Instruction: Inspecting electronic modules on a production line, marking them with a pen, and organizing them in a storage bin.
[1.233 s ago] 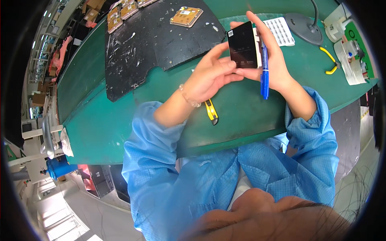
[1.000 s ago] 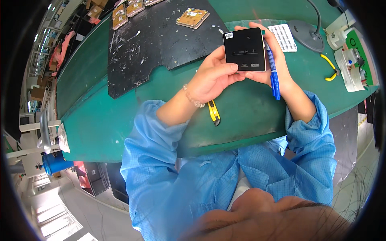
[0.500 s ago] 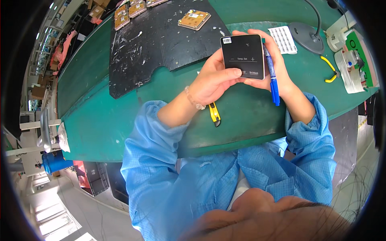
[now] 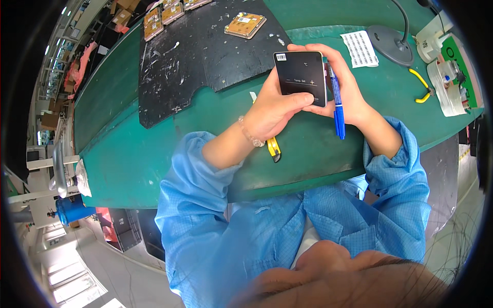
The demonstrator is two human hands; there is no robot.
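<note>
I hold a flat black square panel [image 4: 301,77] face up between both hands above the green bench. My left hand [image 4: 275,110] grips its lower left edge, thumb lying across the bottom. My right hand [image 4: 345,90] wraps its right side and back. A blue pen [image 4: 336,105] is tucked in my right hand, pointing down along the panel's right edge. Under my left wrist a yellow-handled cutter [image 4: 274,148] lies on the bench. Both forearms wear light blue sleeves; a bead bracelet [image 4: 250,134] circles the left wrist.
A black mat [image 4: 205,56] covers the bench [image 4: 128,154] beyond my hands, with a tan circuit board [image 4: 245,24] and more boards [image 4: 164,13] at its far edge. To the right lie a white label sheet [image 4: 361,49], a round grey lamp base [image 4: 393,45], yellow pliers [image 4: 421,87] and a white-green fixture [image 4: 452,82].
The panel was edge-on and tilted; I have turned it so its flat face points up and brought it slightly nearer. The pen stayed in my right hand.
</note>
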